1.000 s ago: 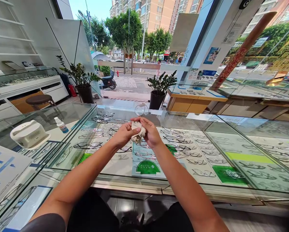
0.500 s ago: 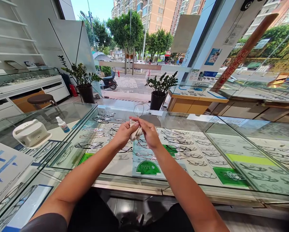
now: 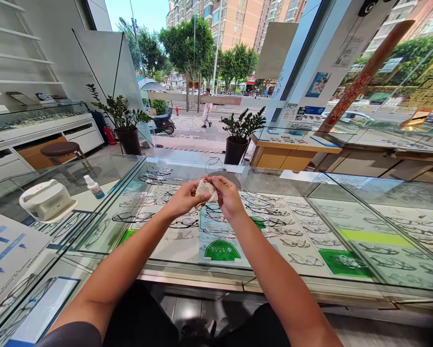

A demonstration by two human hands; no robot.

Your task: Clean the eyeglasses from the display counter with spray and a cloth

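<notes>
Left hand gripping cloth | right hand closed on glasses, exact grip hidden | glasses raised above glass counter | risk: uneven squeeze could bend them, loose pinch drop them

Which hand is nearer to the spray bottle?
The left hand: it holds the cloth, to the right of the spray bottle. The right hand, beside the cloth, is farther right.

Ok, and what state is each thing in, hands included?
Cloth, bunched up
Glasses, held up, partly hidden
Left hand, closed on the cloth
Right hand, closed, seemingly on the glasses
Spray bottle, upright
Stool, upright
Scooter, upright
</notes>
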